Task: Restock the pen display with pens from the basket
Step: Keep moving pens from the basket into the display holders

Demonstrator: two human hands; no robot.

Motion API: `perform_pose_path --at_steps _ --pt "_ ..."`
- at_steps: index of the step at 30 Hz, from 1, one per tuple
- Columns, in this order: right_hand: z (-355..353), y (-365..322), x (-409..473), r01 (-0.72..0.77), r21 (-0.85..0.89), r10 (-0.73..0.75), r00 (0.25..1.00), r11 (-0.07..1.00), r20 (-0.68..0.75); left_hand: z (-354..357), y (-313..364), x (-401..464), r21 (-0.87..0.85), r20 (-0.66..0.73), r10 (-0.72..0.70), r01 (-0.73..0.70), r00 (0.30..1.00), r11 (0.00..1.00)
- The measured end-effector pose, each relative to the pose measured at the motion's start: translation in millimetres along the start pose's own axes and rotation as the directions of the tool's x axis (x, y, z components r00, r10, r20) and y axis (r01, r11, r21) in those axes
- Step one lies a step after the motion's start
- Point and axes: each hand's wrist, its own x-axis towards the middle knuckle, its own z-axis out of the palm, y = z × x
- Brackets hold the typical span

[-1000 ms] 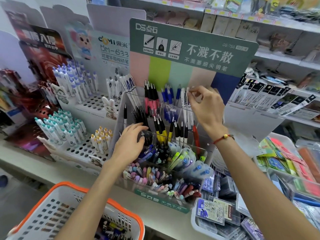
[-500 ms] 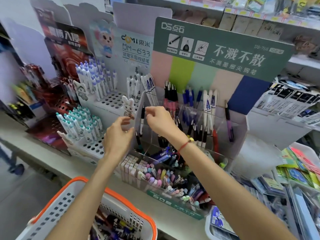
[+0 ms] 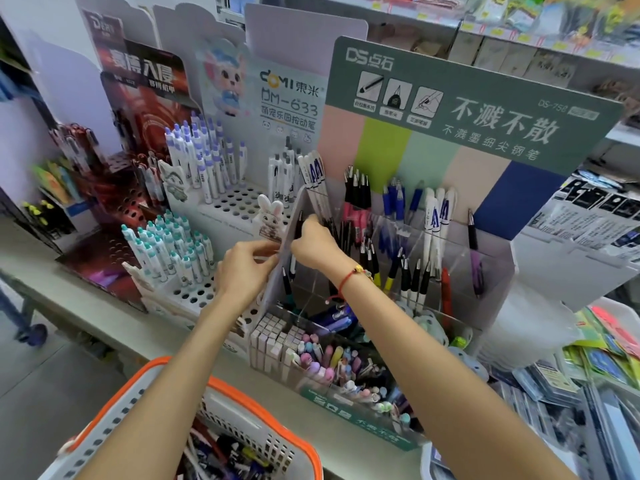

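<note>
Clear acrylic pen display [image 3: 491, 271] on shelf counter [image 3: 86, 306], under green DS header card [image 3: 467, 109] — pens upright in its compartments. Right hand [image 3: 313, 242] at display's left back compartment, fingers curled, pinching black pen [image 3: 298, 226]. Left hand [image 3: 247, 268] grips display's left side wall. Orange-rimmed white basket [image 3: 145, 403] of pens at counter's front edge — below both forearms.

Hands: 2, left [image 3: 247, 268] and right [image 3: 313, 244]. Basket [image 3: 104, 420]: 1, orange-rimmed; pens inside too jumbled to count. Card displays: 4: red [image 3: 138, 109], blue-capped white-pen [image 3: 225, 95], teal-capped white-pen [image 3: 166, 258], green-headed clear [image 3: 467, 109]. Backboard colour stripes: 5. Header icons: 3. Rabbit figure [image 3: 270, 216]: 1. Purple pen [image 3: 476, 258] at far right: 1. Red bracelet [image 3: 348, 282]: 1.
</note>
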Motion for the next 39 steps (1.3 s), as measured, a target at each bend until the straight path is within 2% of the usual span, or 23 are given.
perform_pose_path --at_steps 5,9,11,14,16,18,22,24,26,28,31,34,37,39 --pt "6.1 7.7 -0.2 0.108 0.009 -0.106 0.989 0.994 -0.099 4.8 0.2 -5.5 -0.032 -0.059 -0.024 0.023 0.998 0.999" --pt "10.7 22.0 -3.5 0.253 0.003 -0.245 0.943 0.968 -0.223 9.0 4.0 -15.4 -0.038 -0.111 -0.021 0.017 0.994 0.999" --pt "10.7 27.2 -7.4 0.354 0.006 -0.335 0.892 0.935 -0.304 9.1 5.7 -16.2 -0.029 -0.096 -0.021 0.018 0.995 0.999" --pt "3.4 29.3 -21.9 0.522 0.029 -0.447 0.757 0.852 -0.476 1.9 14.2 -19.4 -0.056 -0.076 0.035 -0.039 0.996 0.998" --pt "-9.5 30.7 -35.5 0.596 0.134 -0.433 0.703 0.792 -0.564 -4.4 28.2 -23.9 -0.118 -0.051 0.146 -0.151 0.988 0.982" --pt "-23.6 36.0 -46.5 0.626 0.255 -0.372 0.690 0.737 -0.621 -9.2 46.1 -29.5 -0.171 -0.002 0.229 -0.226 0.973 0.959" --pt "-52.4 58.2 -64.4 0.603 0.464 -0.197 0.723 0.649 -0.662 -4.2 78.1 -39.4 -0.236 0.064 0.320 -0.297 0.945 0.925" --pt "-69.3 78.4 -77.6 0.575 0.487 -0.156 0.736 0.658 -0.658 9.7 92.4 -45.3 -0.257 0.123 0.357 -0.318 0.926 0.913" --pt "-83.2 102.1 -91.5 0.552 0.403 -0.147 0.703 0.730 -0.696 30.2 106.4 -53.4 -0.269 0.204 0.404 -0.346 0.892 0.899" --pt "-90.8 124.0 -103.7 0.520 0.234 -0.188 0.635 0.822 -0.750 53.5 117.4 -61.1 -0.230 0.264 0.437 -0.384 0.860 0.894" --pt "-95.0 150.7 -116.4 0.464 0.045 -0.260 0.572 0.885 -0.778 81.4 118.9 -67.0 0.035 0.272 0.471 -0.498 0.839 0.866" --pt "-95.9 170.4 -118.3 0.421 -0.005 -0.281 0.597 0.907 -0.751 90.9 101.9 -69.3 0.180 0.270 0.515 -0.568 0.813 0.803" --pt "-88.5 177.8 -112.9 0.402 -0.081 -0.347 0.651 0.912 -0.675 91.6 89.7 -71.6 0.210 0.311 0.549 -0.619 0.776 0.757" --pt "-82.5 178.1 -107.6 0.418 -0.143 -0.406 0.654 0.897 -0.638 89.5 89.6 -71.6 0.204 0.329 0.557 -0.634 0.762 0.746"
